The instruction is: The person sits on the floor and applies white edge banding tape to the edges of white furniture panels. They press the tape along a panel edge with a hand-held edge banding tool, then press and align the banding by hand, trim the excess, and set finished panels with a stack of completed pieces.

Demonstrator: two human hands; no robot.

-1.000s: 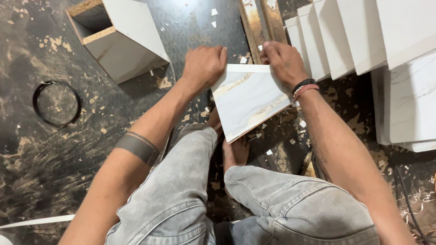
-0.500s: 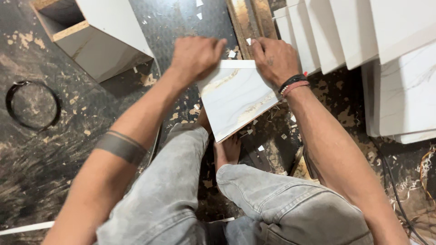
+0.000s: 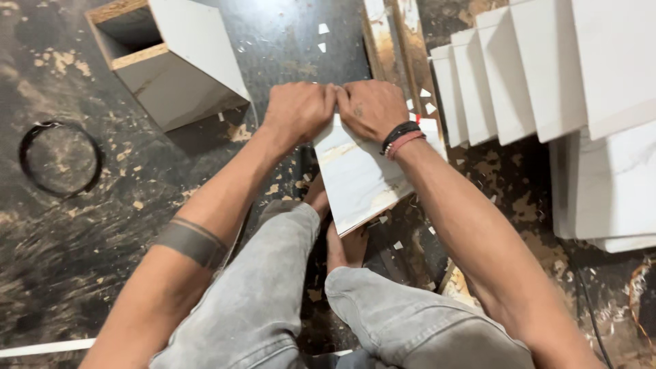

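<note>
Head view: an open-ended grey box (image 3: 171, 65) with raw chipboard edges lies upper left on the dark floor; white marbled panels (image 3: 547, 68) overlap in a row at right, cut off by the frame. The left hand (image 3: 301, 109) and right hand (image 3: 372, 109) touch side by side, fingers curled over the far edge of a white marbled panel (image 3: 359, 178); their fingertips are hidden; it slants down onto the bare feet.

An open-ended grey box (image 3: 174, 65), a black ring (image 3: 60, 158) and leaning white panels (image 3: 540, 68) lie on the dark floor (image 3: 82, 273).
</note>
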